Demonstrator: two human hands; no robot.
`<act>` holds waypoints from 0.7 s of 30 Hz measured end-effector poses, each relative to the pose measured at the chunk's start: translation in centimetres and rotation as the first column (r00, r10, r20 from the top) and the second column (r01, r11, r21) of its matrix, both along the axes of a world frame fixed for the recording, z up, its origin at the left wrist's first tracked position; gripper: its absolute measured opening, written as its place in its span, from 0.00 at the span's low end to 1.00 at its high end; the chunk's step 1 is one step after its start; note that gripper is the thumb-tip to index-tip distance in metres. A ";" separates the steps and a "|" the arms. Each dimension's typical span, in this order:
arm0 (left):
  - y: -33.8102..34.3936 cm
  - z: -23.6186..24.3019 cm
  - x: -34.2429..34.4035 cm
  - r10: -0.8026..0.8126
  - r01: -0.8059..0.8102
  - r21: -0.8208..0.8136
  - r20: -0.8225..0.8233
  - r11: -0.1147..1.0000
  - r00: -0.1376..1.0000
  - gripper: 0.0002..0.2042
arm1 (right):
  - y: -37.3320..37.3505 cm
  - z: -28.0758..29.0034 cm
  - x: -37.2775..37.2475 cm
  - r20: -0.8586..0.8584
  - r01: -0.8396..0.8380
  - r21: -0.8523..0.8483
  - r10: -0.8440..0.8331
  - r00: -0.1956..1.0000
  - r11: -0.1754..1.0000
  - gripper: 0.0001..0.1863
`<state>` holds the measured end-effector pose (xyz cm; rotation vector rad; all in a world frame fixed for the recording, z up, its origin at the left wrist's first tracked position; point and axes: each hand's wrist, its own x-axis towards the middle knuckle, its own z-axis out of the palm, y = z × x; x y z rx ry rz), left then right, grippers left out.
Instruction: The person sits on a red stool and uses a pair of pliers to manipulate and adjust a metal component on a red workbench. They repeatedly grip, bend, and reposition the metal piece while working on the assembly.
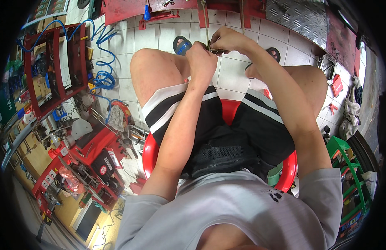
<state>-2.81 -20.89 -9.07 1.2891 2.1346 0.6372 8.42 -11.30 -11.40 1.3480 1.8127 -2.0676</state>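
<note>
My left hand point(201, 61) and my right hand point(228, 40) meet in front of my knees, over the tiled floor. Both are closed, fingers pinched on a thin brown cord point(206, 20). The cord runs from the red metal frame at the top edge down to my fingertips. A short dark piece of it, perhaps a knot or loop, shows between the hands, too small to make out. A second brown strand point(243, 16) hangs farther right, apart from my hands.
I sit on a red plastic chair point(289, 175). Ahead stands a red metal frame point(123, 11) with a blue-handled screwdriver point(147, 13) at it. A coiled blue air hose point(104, 80) and a red tool cart point(93, 143) are at left. A green rack point(340, 146) stands at right.
</note>
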 end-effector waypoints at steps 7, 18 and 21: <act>0.0 -0.1 0.1 0.002 -0.002 0.010 -0.002 1.000 1.000 0.08 | -0.2 -0.3 -0.1 0.005 0.028 0.004 -0.028 1.000 1.000 0.12; 0.0 -0.3 0.0 -0.018 0.018 0.022 -0.011 1.000 1.000 0.07 | -0.4 -0.6 -0.3 0.020 0.048 0.042 -0.049 0.999 0.998 0.11; 0.0 -0.3 0.0 -0.018 0.018 0.014 -0.010 1.000 1.000 0.07 | -0.6 -0.6 -0.4 0.022 0.071 0.070 -0.073 0.997 0.995 0.10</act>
